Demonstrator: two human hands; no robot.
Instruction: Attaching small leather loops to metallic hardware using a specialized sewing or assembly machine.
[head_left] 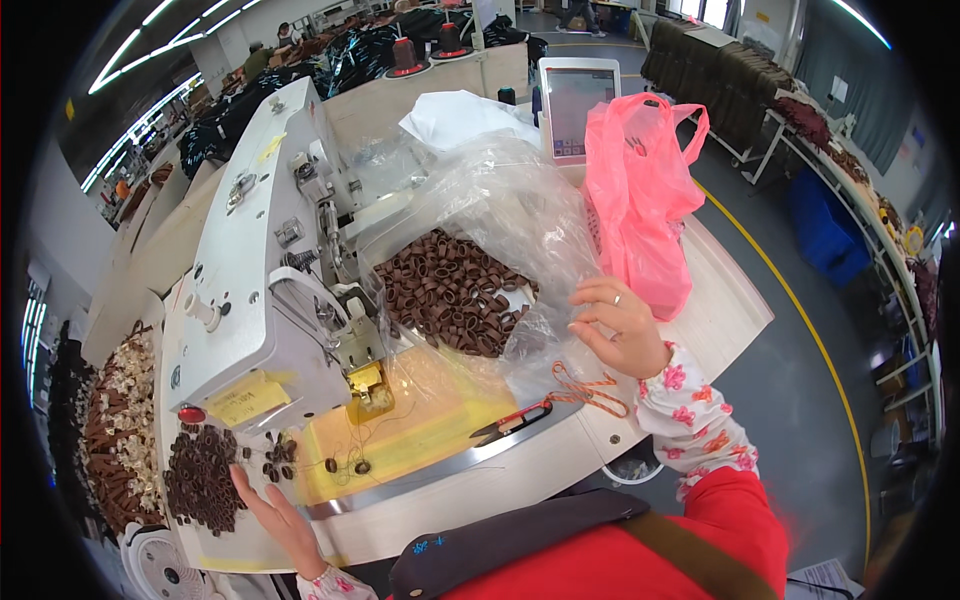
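Note:
My left hand [280, 522] is open, its fingers stretched out at the edge of a pile of small brown loops [205, 475] on the left of the table. A few more loops [280, 455] lie loose beside it, near dark thread ends. My right hand [622, 328] is over the right side of the table, fingers loosely bent and apart, with nothing visible in them. It is next to a clear plastic bag [535, 200], which lies open around a heap of brown loops [450, 290]. Whether its fingertips touch the plastic, I cannot tell.
A white sewing machine [245, 260] stands at left. Thread snips [510, 422] with an orange cord [590, 388] lie near the front edge. A pink plastic bag [645, 200] stands at right, before a screen [578, 105]. A white fan [165, 570] is at lower left.

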